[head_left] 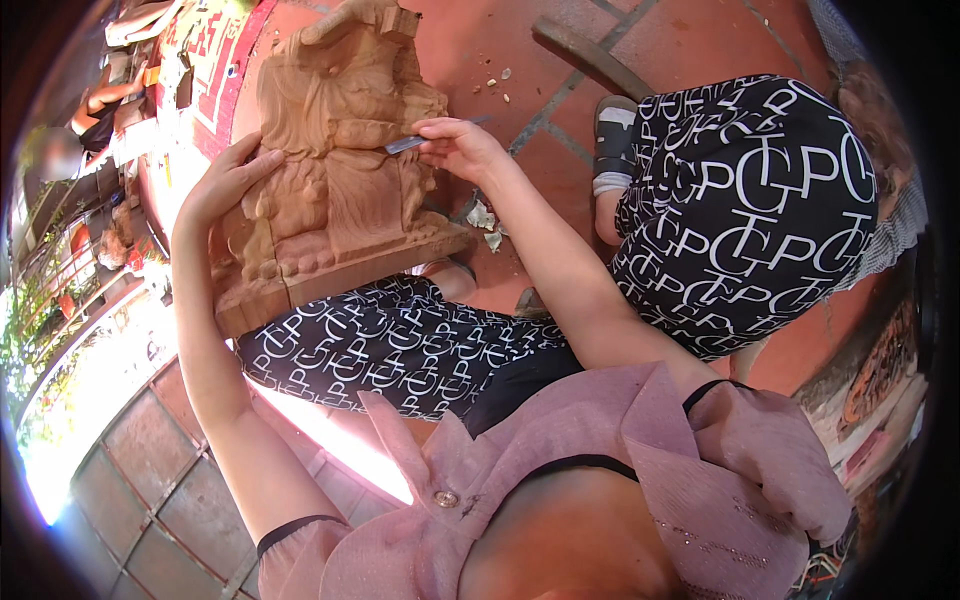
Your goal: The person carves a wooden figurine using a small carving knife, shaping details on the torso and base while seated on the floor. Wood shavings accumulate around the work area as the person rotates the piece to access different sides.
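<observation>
A brown wooden carving (350, 195) of a robed figure on a thick base leans on my lap, its top pointing away from me. My left hand (225, 180) grips its left edge, some fingers lying over the carved surface and the rest partly hidden. At the carving's right side, my right hand (462, 148) pinches a thin, flat, grey tool (405, 144) between thumb and fingers. One end of this tool reaches the carved folds near the middle. Whether its tip is a blade or an abrasive face, I cannot tell.
Wood chips (492, 240) and crumbs lie on the red tiled floor (480, 40). Beyond my right hand is a curved wooden bar (590, 58). A red patterned mat (215, 75) spreads at the far left, where another person (100, 110) sits. My patterned trouser leg (740, 210) rises at right.
</observation>
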The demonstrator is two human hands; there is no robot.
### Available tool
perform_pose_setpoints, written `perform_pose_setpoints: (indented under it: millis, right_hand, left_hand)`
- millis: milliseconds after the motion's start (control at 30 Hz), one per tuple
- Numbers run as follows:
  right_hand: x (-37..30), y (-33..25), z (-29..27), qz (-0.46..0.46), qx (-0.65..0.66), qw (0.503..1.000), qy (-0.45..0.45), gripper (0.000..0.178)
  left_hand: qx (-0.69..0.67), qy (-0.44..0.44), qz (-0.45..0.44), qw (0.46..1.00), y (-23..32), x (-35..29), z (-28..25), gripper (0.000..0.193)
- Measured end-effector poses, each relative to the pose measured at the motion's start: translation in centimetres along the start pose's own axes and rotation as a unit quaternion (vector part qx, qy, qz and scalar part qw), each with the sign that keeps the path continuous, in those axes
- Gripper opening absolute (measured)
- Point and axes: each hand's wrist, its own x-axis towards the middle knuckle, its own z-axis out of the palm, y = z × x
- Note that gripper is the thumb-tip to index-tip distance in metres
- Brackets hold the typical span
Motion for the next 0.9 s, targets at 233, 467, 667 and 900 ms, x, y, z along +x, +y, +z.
perform_pose_setpoints:
  millis: [233,467,667,900]
  right_hand:
    - [1.4,1.4,0.0,-0.031,-0.024,0.994,0.103,0.017]
    - [0.6,1.0,-0.9,0.006,0.020,1.000,-0.002,0.016]
    - [-0.7,0.8,3.8,-0.024,-0.002,0.999,-0.022,0.018]
    - [-0.3,1.3,-1.1,-0.036,-0.078,0.984,0.154,0.013]
  left_hand:
    - [-0.019,-0.072,-0.038,0.996,-0.2,0.6,-0.6,0.060]
    - [-0.038,-0.054,-0.032,0.997,0.5,-0.1,-0.3,0.063]
    - [-0.028,-0.014,0.014,0.999,0.4,0.1,0.0,0.050]
    - [-0.044,-0.009,0.014,0.999,-0.2,0.0,0.1,0.050]
